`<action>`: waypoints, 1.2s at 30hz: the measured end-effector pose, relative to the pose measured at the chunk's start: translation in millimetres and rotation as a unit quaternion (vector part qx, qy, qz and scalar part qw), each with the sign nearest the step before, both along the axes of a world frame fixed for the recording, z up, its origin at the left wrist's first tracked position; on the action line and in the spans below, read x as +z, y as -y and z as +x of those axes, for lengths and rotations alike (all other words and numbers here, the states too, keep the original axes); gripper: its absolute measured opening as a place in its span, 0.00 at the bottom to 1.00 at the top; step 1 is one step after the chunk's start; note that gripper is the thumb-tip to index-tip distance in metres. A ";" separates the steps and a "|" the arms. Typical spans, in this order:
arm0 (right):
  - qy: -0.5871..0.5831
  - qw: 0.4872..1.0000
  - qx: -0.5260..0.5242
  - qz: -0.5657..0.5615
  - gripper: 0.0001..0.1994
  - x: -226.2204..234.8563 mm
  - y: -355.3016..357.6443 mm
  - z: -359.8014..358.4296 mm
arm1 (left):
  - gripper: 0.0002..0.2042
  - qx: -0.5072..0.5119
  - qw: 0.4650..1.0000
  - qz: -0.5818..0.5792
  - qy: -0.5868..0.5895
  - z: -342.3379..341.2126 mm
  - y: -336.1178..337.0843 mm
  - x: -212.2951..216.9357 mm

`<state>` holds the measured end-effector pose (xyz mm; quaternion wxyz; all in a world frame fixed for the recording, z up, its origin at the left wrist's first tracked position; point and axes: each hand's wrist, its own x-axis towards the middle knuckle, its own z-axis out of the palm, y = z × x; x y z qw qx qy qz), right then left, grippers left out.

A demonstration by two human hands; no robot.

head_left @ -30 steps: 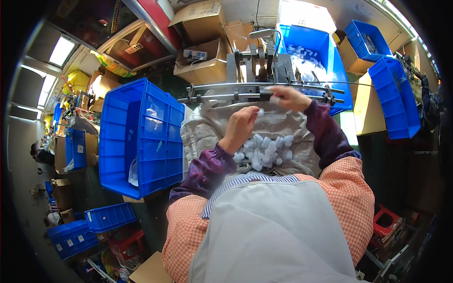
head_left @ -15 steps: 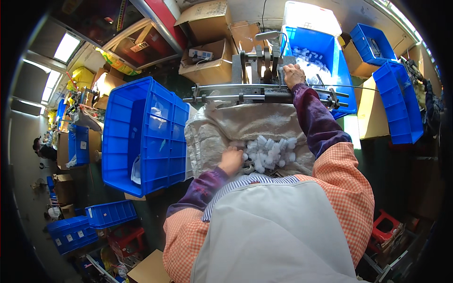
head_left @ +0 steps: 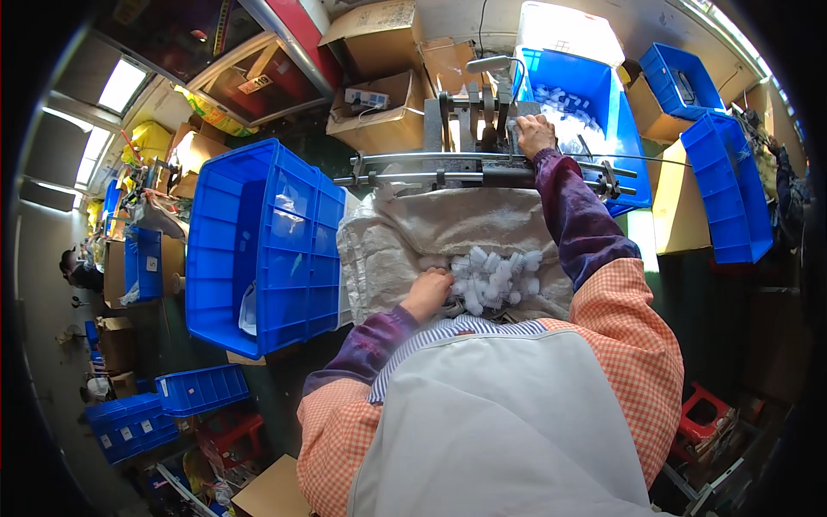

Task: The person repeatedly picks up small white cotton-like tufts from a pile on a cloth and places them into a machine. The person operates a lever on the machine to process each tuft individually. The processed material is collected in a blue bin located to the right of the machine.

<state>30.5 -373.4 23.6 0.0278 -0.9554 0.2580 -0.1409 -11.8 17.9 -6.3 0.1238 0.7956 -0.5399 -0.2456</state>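
Note:
A heap of small whitish translucent plastic pieces [head_left: 495, 280] lies on a grey cloth sheet [head_left: 465, 215] in front of my body. My left hand [head_left: 428, 294] is at the left edge of the heap, its fingers curled in; whatever is between the fingertips is too small to make out. Farther off, a grey metal bench machine [head_left: 469, 138] with horizontal rods stands beyond the sheet. My right hand [head_left: 536, 136] rests at its right end, with the fingers bent over a grey metal part of it.
Behind the machine at right is a blue bin [head_left: 624, 129] holding more whitish pieces. A large blue crate [head_left: 297, 250] stands on its side to the left. Cardboard boxes [head_left: 379, 116] sit at the back left, and a red stool [head_left: 702, 414] is at lower right.
My left hand has shifted slightly right, against the heap's edge, with its fingers curled. My right hand stays on the machine in nearly the same place.

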 end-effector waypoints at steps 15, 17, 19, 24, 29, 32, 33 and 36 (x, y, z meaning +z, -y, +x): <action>-0.037 0.993 -0.113 0.019 0.15 9.7 -7.6 -19.7 | 0.10 -0.017 0.998 -0.056 -0.011 -8.1 4.3 1.3; -0.018 0.995 -0.099 0.020 0.15 8.7 -9.8 -20.5 | 0.08 -0.014 0.997 -0.067 -0.024 -4.8 5.6 -8.4; 0.002 0.994 -0.102 0.032 0.14 4.6 -15.2 -16.0 | 0.07 0.035 0.994 -0.101 -0.034 -3.5 6.2 -9.2; 0.023 0.996 -0.081 0.010 0.13 -2.8 -40.5 7.4 | 0.06 0.105 0.988 -0.112 -0.024 6.3 13.8 14.8; 0.013 0.997 -0.079 -0.005 0.12 4.5 -58.6 18.5 | 0.05 0.107 0.987 -0.114 -0.022 18.3 16.5 37.2; 0.001 0.997 -0.076 -0.007 0.12 4.5 -46.6 8.1 | 0.06 0.114 0.980 -0.160 -0.041 27.7 13.6 53.1; -0.004 0.997 -0.077 -0.002 0.13 3.1 -40.3 3.7 | 0.06 0.121 0.976 -0.172 -0.054 30.6 13.0 58.4; -0.021 0.996 -0.084 0.003 0.13 7.1 -26.3 -7.3 | 0.08 0.141 0.966 -0.202 -0.081 40.9 11.2 69.6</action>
